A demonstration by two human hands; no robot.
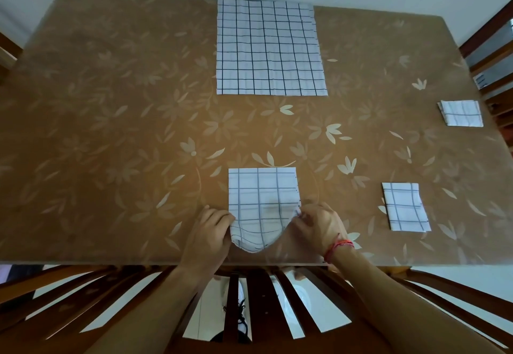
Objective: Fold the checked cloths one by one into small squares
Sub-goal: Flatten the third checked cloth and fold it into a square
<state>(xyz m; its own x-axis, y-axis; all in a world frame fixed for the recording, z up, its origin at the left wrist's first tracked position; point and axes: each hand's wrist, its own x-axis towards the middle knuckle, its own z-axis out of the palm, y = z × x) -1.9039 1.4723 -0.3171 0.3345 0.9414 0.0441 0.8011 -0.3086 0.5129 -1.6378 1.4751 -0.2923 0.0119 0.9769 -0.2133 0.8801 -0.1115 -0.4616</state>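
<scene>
A white cloth with dark checks [262, 195], partly folded, lies near the table's front edge. Its near end sags in a curve between my hands. My left hand [209, 233] pinches the cloth's near left corner. My right hand [319, 224], with a red thread band on the wrist, pinches the near right corner. A stack of flat, unfolded checked cloths [269, 48] lies at the far middle of the table. Two folded checked squares rest on the right: one [405, 206] close to me, one [460, 113] further back by the right edge.
The table [111, 120] carries a brown cloth with a pale flower print. A dark wooden chair back [258, 306] stands between me and the front edge. Wooden chairs [491, 56] flank the right side, and another chair edge [7, 48] shows at the left.
</scene>
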